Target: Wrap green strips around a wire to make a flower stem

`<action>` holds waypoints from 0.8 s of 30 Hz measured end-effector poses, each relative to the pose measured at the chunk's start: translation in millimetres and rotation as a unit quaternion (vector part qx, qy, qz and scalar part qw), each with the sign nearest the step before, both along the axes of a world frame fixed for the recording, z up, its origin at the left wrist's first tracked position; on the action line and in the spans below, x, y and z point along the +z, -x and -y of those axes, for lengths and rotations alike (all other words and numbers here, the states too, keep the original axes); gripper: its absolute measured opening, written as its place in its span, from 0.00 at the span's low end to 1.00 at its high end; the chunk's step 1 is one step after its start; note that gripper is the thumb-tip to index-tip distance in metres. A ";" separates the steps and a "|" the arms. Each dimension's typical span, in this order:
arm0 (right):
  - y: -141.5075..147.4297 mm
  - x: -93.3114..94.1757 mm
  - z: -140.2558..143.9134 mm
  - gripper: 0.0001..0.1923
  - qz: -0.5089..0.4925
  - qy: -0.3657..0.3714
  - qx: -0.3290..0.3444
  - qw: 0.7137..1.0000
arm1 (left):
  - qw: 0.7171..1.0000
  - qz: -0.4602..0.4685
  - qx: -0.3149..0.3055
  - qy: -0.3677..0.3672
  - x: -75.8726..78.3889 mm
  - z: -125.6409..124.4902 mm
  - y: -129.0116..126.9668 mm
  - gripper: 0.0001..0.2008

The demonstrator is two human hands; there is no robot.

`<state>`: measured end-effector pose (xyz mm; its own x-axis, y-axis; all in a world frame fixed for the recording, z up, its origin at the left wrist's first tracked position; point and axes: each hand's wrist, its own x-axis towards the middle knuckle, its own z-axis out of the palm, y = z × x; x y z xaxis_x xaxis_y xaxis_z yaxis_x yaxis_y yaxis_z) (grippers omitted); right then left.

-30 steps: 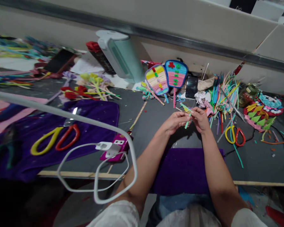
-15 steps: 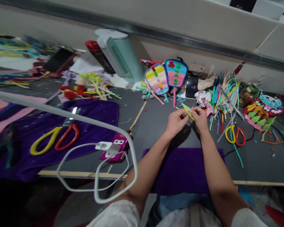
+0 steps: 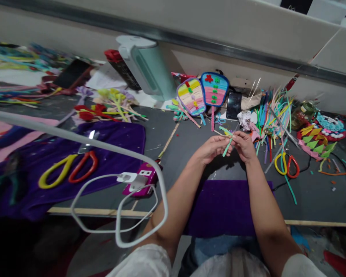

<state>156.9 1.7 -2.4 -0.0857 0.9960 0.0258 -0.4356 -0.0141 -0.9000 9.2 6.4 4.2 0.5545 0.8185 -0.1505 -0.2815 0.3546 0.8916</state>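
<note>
Between my hands is a small piece of bent green and yellow pipe cleaners (image 3: pixel 227 148), its green end pointing down toward me. The fingers of my left hand (image 3: pixel 212 149) are closed on it from the left. From the other side my right hand (image 3: pixel 243 147) pinches it between thumb and forefinger. Thin pale strands stick out beyond the fingertips. My hands are above the dark tabletop (image 3: pixel 187 154), just past a purple cloth (image 3: pixel 222 207). Exactly how the pieces join is hidden by the fingers.
Pipe cleaners (image 3: pixel 273 115) lie bunched at the back right, near scissors (image 3: pixel 293 167). Two striped fans (image 3: pixel 215 89) lean by a phone (image 3: pixel 234 104). A white cable (image 3: pixel 163 192) loops at left over a pink power strip (image 3: pixel 144 179). More scissors (image 3: pixel 83 169) lie on purple cloth.
The held piece has turned, so a green end now points down toward me where yellow showed before. My left hand has opened out slightly and rolled; both hands stay in place.
</note>
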 end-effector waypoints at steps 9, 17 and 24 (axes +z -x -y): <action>2.4 1.4 0.1 0.10 0.013 -0.009 -0.011 1.000 | 0.999 0.009 0.052 -0.004 -1.7 0.0 -4.3 0.13; 4.6 -9.8 -6.0 0.10 0.087 -0.038 -0.079 0.992 | 0.961 -0.114 0.167 -0.190 -6.3 0.3 -11.8 0.10; 8.8 -11.1 -6.4 0.09 0.115 -0.064 -0.126 0.983 | 0.821 -0.326 0.265 -0.388 -3.4 8.2 -16.4 0.10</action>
<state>148.2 8.1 -13.5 0.1458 0.9762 0.1603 -0.1946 0.1872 -0.9629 25.6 -1.8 0.7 0.0989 0.9085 0.4061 0.4128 -0.4087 0.8139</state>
